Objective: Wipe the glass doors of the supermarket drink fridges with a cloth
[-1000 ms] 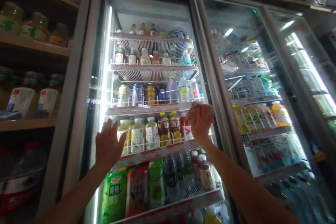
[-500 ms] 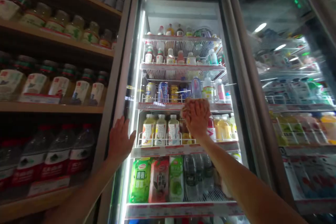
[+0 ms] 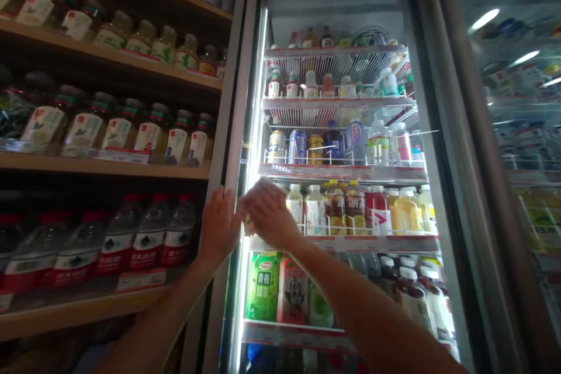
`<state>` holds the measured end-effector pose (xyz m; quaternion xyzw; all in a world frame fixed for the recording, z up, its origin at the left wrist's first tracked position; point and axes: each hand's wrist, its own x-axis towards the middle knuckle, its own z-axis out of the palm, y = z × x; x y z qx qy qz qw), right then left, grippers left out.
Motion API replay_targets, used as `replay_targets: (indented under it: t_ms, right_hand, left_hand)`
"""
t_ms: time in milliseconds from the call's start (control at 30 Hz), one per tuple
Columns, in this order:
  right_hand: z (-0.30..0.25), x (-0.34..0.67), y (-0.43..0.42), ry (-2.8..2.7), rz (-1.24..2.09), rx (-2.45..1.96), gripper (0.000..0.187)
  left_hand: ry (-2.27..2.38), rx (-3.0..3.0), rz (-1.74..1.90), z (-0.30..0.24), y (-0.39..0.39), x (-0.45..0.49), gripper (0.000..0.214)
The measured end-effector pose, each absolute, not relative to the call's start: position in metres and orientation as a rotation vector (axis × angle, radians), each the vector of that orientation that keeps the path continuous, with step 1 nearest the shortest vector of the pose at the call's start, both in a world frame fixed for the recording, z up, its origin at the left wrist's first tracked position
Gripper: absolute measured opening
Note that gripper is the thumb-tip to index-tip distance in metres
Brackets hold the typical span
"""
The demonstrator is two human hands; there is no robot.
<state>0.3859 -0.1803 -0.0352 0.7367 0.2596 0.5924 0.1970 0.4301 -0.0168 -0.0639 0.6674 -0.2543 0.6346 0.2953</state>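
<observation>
Two hands show in my head view, one cloth between them: a pale scrap of the cloth (image 3: 249,227) peeks out below the fingers of the right hand (image 3: 270,210), near the left edge of the glass door (image 3: 333,9). Behind the glass I count three cans (image 3: 298,146) on one shelf, two brown bottles with yellow caps (image 3: 335,207) on the next one down, and three large packs (image 3: 263,286) below, two green and one red. On the wooden shelving to the left I make out six red-capped bottles (image 3: 149,239).

Half a second ago I had the right hand over the yellow-capped bottles; now it is at the left side of the door, close to the left hand (image 3: 218,225), and those bottles are uncovered. The view has swung too, so the door sits further right and more of the shelving shows.

Both arms reach up and forward from the bottom of the view, the right one slanting across the packs. The left hand is flat and extended, its thumb out toward the right hand, in front of the door frame (image 3: 243,99). The right is blurred, so I cannot tell how firmly it grips, nor whether the hands touch.
</observation>
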Motion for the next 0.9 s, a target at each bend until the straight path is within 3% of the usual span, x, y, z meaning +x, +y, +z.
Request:
replay_targets:
  t_ms: [100, 267, 433, 600, 767, 900]
  right_hand:
    - [-0.056, 0.388, -0.172, 0.967, 1.514, 1.998, 0.035]
    - [-0.066, 0.373, -0.192, 0.553, 1.852, 2.113, 0.045]
    - [-0.083, 0.354, -0.224, 0.706, 1.687, 2.027, 0.043]
    - [-0.065, 0.334, -0.262, 0.227, 1.984, 2.061, 0.048]
    - [-0.067, 0.303, -0.307, 0.416, 1.708, 2.035, 0.045]
    - [-0.069, 0.285, -0.336, 0.016, 1.981, 2.009, 0.048]
  left_hand:
    - [-0.661, 1.773, 1.704, -0.066, -0.010, 0.433, 0.050]
    - [-0.689, 1.794, 1.715, -0.071, -0.014, 0.436, 0.051]
    - [-0.743, 1.787, 1.712, -0.075, -0.040, 0.429, 0.051]
    - [-0.911, 1.824, 1.711, -0.075, -0.071, 0.414, 0.049]
    - [-0.970, 1.819, 1.700, -0.073, -0.097, 0.402, 0.048]
    - [-1.061, 1.788, 1.725, -0.072, -0.113, 0.395, 0.049]
